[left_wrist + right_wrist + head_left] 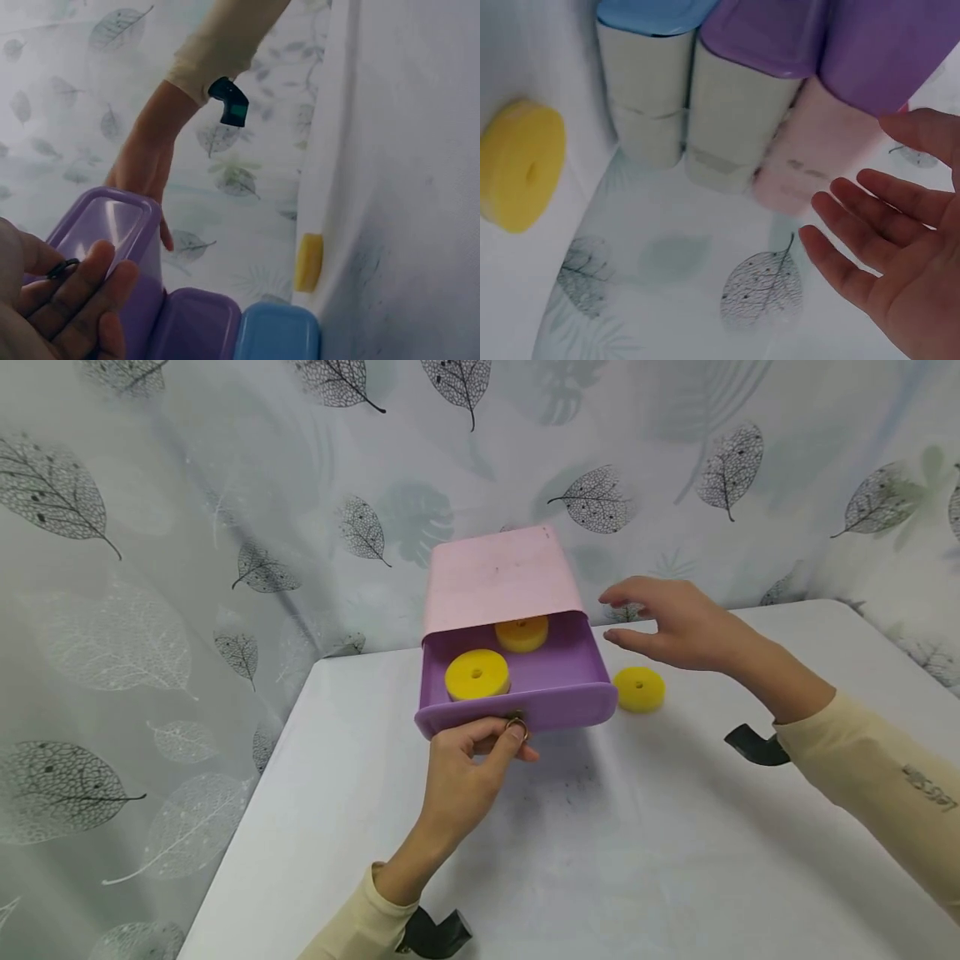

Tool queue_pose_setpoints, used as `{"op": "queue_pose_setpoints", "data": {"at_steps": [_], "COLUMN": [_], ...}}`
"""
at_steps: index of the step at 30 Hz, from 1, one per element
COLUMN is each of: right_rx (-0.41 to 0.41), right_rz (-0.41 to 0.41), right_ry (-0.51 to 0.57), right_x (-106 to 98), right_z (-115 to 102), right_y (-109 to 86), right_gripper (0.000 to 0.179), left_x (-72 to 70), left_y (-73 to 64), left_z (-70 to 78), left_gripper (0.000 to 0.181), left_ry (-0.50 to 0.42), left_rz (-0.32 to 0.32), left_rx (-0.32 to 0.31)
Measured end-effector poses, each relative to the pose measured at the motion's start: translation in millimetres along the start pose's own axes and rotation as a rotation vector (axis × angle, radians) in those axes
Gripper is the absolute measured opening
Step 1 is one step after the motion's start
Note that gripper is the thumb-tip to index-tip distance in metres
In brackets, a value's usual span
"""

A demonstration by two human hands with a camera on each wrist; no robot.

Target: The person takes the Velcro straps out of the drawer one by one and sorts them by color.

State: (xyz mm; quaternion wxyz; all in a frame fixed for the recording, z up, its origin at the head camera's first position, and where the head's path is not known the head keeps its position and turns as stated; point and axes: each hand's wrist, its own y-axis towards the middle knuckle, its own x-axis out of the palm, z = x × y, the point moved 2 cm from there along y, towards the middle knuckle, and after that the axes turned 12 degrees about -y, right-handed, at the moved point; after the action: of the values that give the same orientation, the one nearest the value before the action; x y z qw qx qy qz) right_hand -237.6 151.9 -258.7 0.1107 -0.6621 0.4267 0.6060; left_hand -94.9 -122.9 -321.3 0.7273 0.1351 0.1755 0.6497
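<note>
My left hand [461, 785] pinches the small ring pull [517, 724] on the front of a purple drawer [566, 706]. The drawer is pulled out from the pink top unit [498, 577] of a small stacked drawer cabinet. Inside lie a yellow disc [461, 675] with a centre hole, near the front, and another yellow disc [522, 637] farther back, partly under the pink top. My right hand [682, 625] hovers to the right of the cabinet, fingers spread and holding nothing; the right wrist view shows its bare palm [915, 292] beside the pink side wall.
A third yellow disc [633, 699] is on the white table [645, 860], right of the cabinet. Below the pulled-out drawer, a second purple drawer [196, 330] and a blue drawer [277, 334] are closed. Leaf-patterned cloth [262, 460] hangs behind and at the sides.
</note>
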Motion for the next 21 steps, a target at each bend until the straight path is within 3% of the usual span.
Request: {"op": "queue_pose_setpoints", "data": {"at_steps": [6, 11, 18, 21], "right_rx": [-0.096, -0.192, -0.317, -0.333], "right_rz": [0.112, 0.158, 0.127, 0.085], "right_ry": [0.025, 0.053, 0.128, 0.118], "right_x": [-10.6, -15.4, -14.4, -11.0], "right_z": [-20.6, -44.9, -69.2, -74.9], "right_y": [5.2, 12.2, 20.1, 23.7], "right_gripper": [0.041, 0.044, 0.042, 0.038], "left_x": [1.0, 2.3, 4.5, 5.7], "left_y": [-1.3, -4.5, -7.0, -8.6], "left_z": [1.4, 4.9, 9.4, 11.3], "left_gripper": [0.018, 0.018, 0.018, 0.017], "left_ry": [-0.006, 0.001, -0.002, -0.005], "left_rz": [0.002, 0.003, 0.004, 0.007], "left_rx": [-0.007, -0.006, -0.004, -0.009]}}
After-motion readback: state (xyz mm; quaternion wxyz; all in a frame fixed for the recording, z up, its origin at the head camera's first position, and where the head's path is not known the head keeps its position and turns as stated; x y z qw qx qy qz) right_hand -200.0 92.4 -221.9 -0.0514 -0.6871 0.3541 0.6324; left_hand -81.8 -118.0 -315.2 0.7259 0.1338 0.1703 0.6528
